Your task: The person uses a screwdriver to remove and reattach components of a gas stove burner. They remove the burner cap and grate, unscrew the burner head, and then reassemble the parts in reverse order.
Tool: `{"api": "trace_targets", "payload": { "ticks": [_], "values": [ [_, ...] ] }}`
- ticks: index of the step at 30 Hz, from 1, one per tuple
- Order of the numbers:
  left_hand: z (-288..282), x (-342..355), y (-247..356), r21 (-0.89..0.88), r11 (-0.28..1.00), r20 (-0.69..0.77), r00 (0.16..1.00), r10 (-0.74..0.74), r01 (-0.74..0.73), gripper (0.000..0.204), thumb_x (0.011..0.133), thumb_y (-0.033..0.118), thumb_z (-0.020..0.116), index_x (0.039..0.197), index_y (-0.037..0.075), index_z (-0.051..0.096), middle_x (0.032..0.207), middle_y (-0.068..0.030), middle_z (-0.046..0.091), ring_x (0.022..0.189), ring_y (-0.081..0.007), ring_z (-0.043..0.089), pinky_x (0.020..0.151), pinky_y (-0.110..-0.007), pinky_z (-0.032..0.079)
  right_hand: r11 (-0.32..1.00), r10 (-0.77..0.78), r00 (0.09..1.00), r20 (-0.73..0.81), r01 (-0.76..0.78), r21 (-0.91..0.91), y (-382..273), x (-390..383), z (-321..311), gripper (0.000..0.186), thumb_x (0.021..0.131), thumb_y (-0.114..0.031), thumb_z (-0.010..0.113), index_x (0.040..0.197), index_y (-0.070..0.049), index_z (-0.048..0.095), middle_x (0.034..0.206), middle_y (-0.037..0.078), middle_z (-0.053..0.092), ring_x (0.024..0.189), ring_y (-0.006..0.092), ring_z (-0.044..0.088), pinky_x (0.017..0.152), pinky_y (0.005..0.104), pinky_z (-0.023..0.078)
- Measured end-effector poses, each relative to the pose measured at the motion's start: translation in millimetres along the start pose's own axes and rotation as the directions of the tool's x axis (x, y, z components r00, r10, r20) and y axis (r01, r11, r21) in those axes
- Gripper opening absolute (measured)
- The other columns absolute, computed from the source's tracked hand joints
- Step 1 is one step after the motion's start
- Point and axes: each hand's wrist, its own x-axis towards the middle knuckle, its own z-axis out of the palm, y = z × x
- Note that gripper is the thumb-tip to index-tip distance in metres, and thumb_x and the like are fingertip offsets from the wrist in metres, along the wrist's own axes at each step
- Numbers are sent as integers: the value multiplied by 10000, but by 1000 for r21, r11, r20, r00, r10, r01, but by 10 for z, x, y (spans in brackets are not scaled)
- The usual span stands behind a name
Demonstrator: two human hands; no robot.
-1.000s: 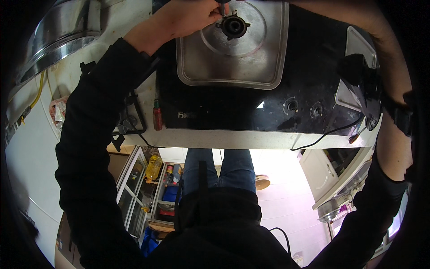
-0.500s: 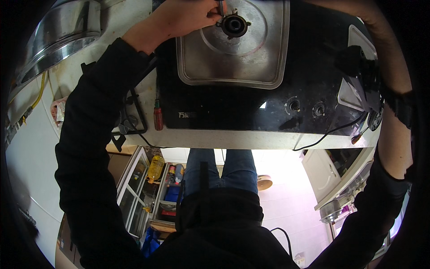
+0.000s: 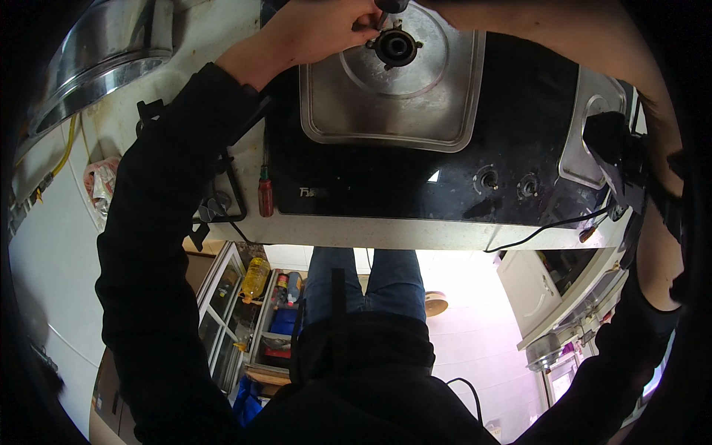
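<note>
A round dark gas burner base (image 3: 395, 49) with small side lugs stands in the middle of a square steel drip tray (image 3: 326, 139) on a black glass cooktop (image 3: 371, 189). My left hand (image 3: 337, 28) is at the burner's far left side, its thumb and fingers closed in a pinch by a thin metal piece. What they grip is too small to make out. A dark rounded object (image 3: 391, 5) shows just beyond the burner, cut off by the top edge. From the right, my right hand (image 3: 451, 13) reaches over the tray's far side; its fingers are out of the picture.
A red-handled screwdriver (image 3: 265, 194) lies left of the cooktop, near black pan supports (image 3: 236, 196). Two bare knob stems (image 3: 487, 180) stick up at the front right. A second steel tray (image 3: 578, 163) lies at the right. A large steel pot (image 3: 104, 59) stands far left.
My right hand has come in over the tray's far side, and the dark rounded object has appeared beyond the burner. My left hand stays pinched there; the view has shifted slightly.
</note>
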Motion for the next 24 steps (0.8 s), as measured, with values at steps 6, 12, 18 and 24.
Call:
{"api": "trace_targets", "payload": {
  "ticks": [6,12,18,24],
  "values": [
    [76,-44,-63,-12,996,-86,993,84,-85,268,835,174,717,1037,3,670,1023,-197,679,1008,-412,626,866,-474,513,995,101,991,87,-100,-19,-90,14,-14,325,766,-208,720,1012,3,690,920,161,701,778,248,641,661,359,523],
    [57,-12,-52,-262,961,-77,994,73,-91,342,894,181,682,1190,11,671,1223,-193,682,1127,-394,624,977,-452,493,994,108,989,105,-105,-31,-89,14,14,322,769,-204,720,1014,2,688,922,159,701,781,246,643,662,356,525],
    [86,-51,-50,-368,920,63,990,-122,137,351,954,200,649,1244,4,654,1308,-177,663,1158,-341,636,1010,-428,488,992,123,985,123,-118,-46,-90,-41,-3,318,772,-201,720,1016,1,686,925,157,701,785,244,644,663,354,526],
    [184,-91,-24,-487,873,-174,982,-72,-23,298,907,176,689,1164,24,677,1198,-182,684,1098,-357,645,949,-435,509,991,130,981,145,-122,-62,-133,-35,-17,315,774,-198,720,1017,-1,684,928,155,700,788,242,645,664,351,528]
  ]
}}
